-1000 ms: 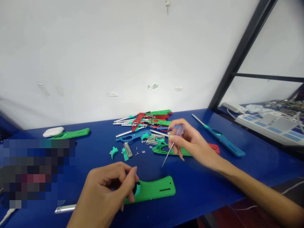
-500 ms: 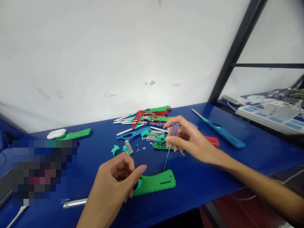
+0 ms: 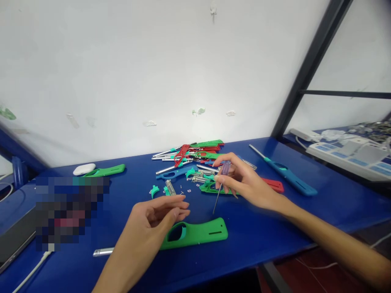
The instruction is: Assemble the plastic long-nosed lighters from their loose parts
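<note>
My right hand (image 3: pixel 244 183) is closed round a small screwdriver (image 3: pixel 222 179) with a clear purple handle, its thin shaft pointing down at the blue table (image 3: pixel 262 236). My left hand (image 3: pixel 155 217) hovers just above the near end of a green lighter handle (image 3: pixel 195 234) that lies flat, with a metal tube (image 3: pixel 102 252) sticking out to the left. Its fingers are stretched out and loosely apart, holding nothing I can see. Small loose parts (image 3: pixel 171 188), teal clips and tiny metal bits, lie between the hands and the pile behind.
A pile of red, green and blue lighter bodies (image 3: pixel 195 154) lies at the back centre. A teal long lighter (image 3: pixel 284 173) lies to the right, a green handle (image 3: pixel 105 171) and a white case (image 3: pixel 84 169) at left. A black frame post (image 3: pixel 305 73) rises at right.
My left hand has uncurled from a pinch at the green handle's ring and lifted off it, fingers now extended. The right hand with the screwdriver has stayed about where it was.
</note>
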Demonstrator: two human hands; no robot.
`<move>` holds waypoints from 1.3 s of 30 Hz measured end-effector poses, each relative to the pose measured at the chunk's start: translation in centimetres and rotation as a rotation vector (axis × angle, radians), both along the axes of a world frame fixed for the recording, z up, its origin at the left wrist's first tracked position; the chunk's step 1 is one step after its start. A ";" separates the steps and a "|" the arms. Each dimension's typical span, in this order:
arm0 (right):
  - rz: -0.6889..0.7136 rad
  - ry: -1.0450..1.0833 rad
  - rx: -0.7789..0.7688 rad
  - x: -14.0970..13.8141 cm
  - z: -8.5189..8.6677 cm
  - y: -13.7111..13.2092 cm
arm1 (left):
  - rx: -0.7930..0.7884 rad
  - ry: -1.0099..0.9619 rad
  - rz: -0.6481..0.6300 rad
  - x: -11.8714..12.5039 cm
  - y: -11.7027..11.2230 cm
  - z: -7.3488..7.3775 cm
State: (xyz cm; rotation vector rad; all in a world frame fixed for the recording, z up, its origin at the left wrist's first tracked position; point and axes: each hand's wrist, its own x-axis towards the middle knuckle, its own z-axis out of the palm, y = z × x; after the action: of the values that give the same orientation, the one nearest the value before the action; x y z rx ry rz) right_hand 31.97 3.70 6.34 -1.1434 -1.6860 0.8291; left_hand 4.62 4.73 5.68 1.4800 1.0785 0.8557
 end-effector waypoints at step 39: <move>-0.093 -0.405 0.356 1.4 0.1 -1.2 | 0.382 0.546 -0.351 -1.9 2.6 -2.1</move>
State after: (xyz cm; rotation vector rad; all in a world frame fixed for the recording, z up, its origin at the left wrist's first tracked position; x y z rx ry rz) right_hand 33.41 2.55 6.42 -1.1771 -1.9915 0.2282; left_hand 2.70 7.30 3.53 2.2321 1.0225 0.4241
